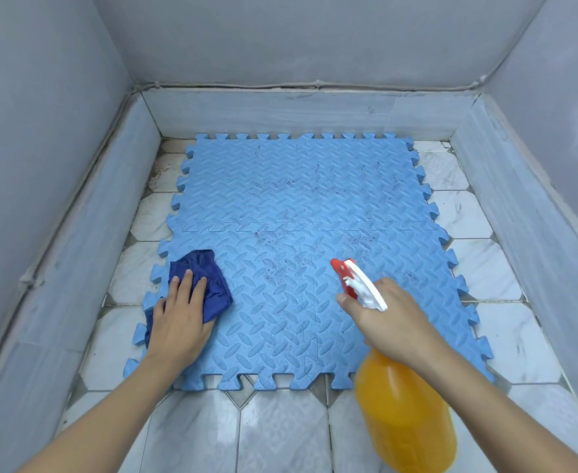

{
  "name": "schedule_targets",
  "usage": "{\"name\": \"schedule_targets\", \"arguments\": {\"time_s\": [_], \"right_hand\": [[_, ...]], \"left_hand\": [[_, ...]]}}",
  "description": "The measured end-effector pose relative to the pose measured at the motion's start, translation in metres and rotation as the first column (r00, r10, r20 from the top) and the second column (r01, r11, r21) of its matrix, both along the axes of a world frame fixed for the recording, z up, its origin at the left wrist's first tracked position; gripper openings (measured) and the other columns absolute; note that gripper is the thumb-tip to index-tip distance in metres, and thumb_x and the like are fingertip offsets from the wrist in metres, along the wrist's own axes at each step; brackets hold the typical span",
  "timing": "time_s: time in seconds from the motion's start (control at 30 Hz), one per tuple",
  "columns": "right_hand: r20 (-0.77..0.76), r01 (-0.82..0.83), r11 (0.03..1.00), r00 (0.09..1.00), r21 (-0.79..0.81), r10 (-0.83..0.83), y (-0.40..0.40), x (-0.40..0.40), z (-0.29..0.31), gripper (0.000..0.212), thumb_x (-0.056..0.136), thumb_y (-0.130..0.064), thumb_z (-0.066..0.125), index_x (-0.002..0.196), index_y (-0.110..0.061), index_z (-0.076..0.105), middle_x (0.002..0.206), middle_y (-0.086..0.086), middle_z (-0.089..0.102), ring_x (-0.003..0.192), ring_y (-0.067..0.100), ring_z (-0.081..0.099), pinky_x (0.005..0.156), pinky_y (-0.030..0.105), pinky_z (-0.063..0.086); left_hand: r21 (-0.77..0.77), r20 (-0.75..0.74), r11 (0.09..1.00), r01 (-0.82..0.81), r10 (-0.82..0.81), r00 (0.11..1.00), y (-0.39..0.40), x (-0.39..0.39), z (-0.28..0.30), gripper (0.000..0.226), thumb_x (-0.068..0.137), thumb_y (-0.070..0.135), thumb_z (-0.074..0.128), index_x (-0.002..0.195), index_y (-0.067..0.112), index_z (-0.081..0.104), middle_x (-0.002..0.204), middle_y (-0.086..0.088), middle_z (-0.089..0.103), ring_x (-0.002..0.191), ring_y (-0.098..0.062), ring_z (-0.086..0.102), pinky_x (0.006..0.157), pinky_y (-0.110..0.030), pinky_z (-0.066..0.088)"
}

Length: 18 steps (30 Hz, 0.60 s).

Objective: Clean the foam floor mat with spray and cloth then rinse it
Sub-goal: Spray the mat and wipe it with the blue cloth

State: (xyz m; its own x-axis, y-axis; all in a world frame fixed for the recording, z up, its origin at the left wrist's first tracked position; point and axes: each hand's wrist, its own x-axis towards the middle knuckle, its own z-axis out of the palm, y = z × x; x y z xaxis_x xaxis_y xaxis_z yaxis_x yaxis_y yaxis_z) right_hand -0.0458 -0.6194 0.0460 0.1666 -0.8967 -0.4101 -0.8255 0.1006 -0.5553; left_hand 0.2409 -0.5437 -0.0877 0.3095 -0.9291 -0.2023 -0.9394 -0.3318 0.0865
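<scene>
A light blue interlocking foam mat (301,206) lies flat on the tiled floor, with dark specks and smudges across its middle. My left hand (181,319) rests flat, fingers straight, on a crumpled dark blue cloth (209,281) at the mat's near left corner. My right hand (390,322) grips the neck of a spray bottle (403,411) filled with orange liquid. Its red and white nozzle (349,274) points over the mat's centre, a little above the surface.
White marble-pattern floor tiles (280,428) surround the mat. A low grey stone kerb (301,110) and grey walls (41,131) close the space on the left, far and right sides. A cable runs along the kerb's top.
</scene>
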Motion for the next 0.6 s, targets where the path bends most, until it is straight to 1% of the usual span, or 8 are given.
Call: {"name": "schedule_targets", "arguments": {"time_s": [0.07,0.13,0.2,0.27,0.37,0.43,0.5,0.6], "right_hand": [[0.018,0.078,0.997,0.997,0.016,-0.078,-0.003,-0.017,-0.002,0.039,0.091,-0.043,0.059,0.064,-0.017,0.051,0.078,0.011,0.055,0.071,0.025,0.061,0.064,0.038,0.048],[0.010,0.181,0.983,0.983,0.015,-0.181,-0.007,-0.036,-0.002,0.039,0.086,-0.047,0.062,0.071,-0.011,0.059,0.077,0.015,0.060,0.066,0.029,0.065,0.067,0.046,0.055],[-0.017,0.250,0.968,0.968,-0.012,-0.250,-0.011,-0.053,-0.005,0.038,0.082,-0.049,0.060,0.073,-0.012,0.061,0.076,0.012,0.064,0.062,0.027,0.065,0.068,0.048,0.057],[-0.004,0.319,0.947,0.948,-0.016,-0.320,-0.015,-0.065,-0.004,0.036,0.085,-0.044,0.062,0.071,-0.012,0.063,0.072,0.011,0.066,0.059,0.027,0.065,0.070,0.050,0.057],[0.000,0.380,0.924,0.925,-0.037,-0.380,-0.023,-0.078,-0.006,0.040,0.087,-0.046,0.062,0.076,-0.008,0.064,0.071,0.013,0.067,0.060,0.030,0.065,0.071,0.050,0.057],[0.019,0.418,0.907,0.909,-0.049,-0.417,-0.028,-0.084,-0.007,0.040,0.088,-0.046,0.063,0.083,-0.006,0.065,0.074,0.016,0.067,0.062,0.033,0.066,0.070,0.046,0.055],[0.029,0.442,0.895,0.897,-0.054,-0.441,-0.031,-0.089,-0.008,0.038,0.089,-0.044,0.062,0.085,-0.006,0.065,0.075,0.019,0.066,0.062,0.033,0.067,0.068,0.043,0.054],[0.066,0.482,0.875,0.876,-0.049,-0.479,-0.031,-0.093,-0.009,0.026,0.089,-0.042,0.062,0.081,-0.018,0.065,0.078,0.013,0.068,0.065,0.028,0.066,0.068,0.045,0.057]], "left_hand": [[-0.002,0.002,1.000,-0.025,0.025,1.000,-0.004,0.001,-0.001,0.065,0.087,0.035,0.060,0.143,0.010,0.038,0.154,-0.016,0.027,0.141,-0.042,0.022,0.104,-0.060,0.033],[-0.020,0.000,0.999,-0.046,0.046,0.999,-0.009,0.002,-0.004,0.068,0.089,0.037,0.058,0.146,0.011,0.033,0.156,-0.015,0.023,0.142,-0.042,0.019,0.106,-0.060,0.030],[-0.035,-0.005,0.998,-0.053,0.053,0.999,-0.011,0.002,-0.007,0.072,0.089,0.037,0.057,0.149,0.012,0.026,0.157,-0.015,0.019,0.142,-0.042,0.017,0.107,-0.059,0.028],[-0.039,0.007,0.998,-0.056,0.056,0.998,-0.013,0.001,-0.010,0.074,0.090,0.034,0.058,0.151,0.011,0.022,0.157,-0.016,0.018,0.143,-0.042,0.016,0.108,-0.057,0.027],[-0.050,0.042,0.998,-0.048,0.050,0.998,-0.016,0.001,-0.017,0.074,0.084,0.019,0.064,0.148,0.006,0.029,0.154,-0.021,0.025,0.140,-0.046,0.021,0.107,-0.057,0.030],[-0.072,0.065,0.997,-0.042,0.046,0.997,-0.017,0.001,-0.023,0.074,0.077,0.008,0.069,0.144,0.003,0.037,0.149,-0.025,0.033,0.135,-0.049,0.029,0.103,-0.058,0.035],[-0.092,0.071,0.994,-0.053,0.060,0.996,-0.017,0.000,-0.028,0.073,0.075,0.001,0.069,0.142,0.002,0.040,0.147,-0.025,0.036,0.134,-0.048,0.031,0.103,-0.057,0.035],[-0.119,0.032,0.990,-0.076,0.080,0.996,-0.018,0.000,-0.026,0.072,0.075,-0.006,0.064,0.142,0.003,0.039,0.149,-0.023,0.034,0.137,-0.044,0.029,0.106,-0.055,0.034]]}}
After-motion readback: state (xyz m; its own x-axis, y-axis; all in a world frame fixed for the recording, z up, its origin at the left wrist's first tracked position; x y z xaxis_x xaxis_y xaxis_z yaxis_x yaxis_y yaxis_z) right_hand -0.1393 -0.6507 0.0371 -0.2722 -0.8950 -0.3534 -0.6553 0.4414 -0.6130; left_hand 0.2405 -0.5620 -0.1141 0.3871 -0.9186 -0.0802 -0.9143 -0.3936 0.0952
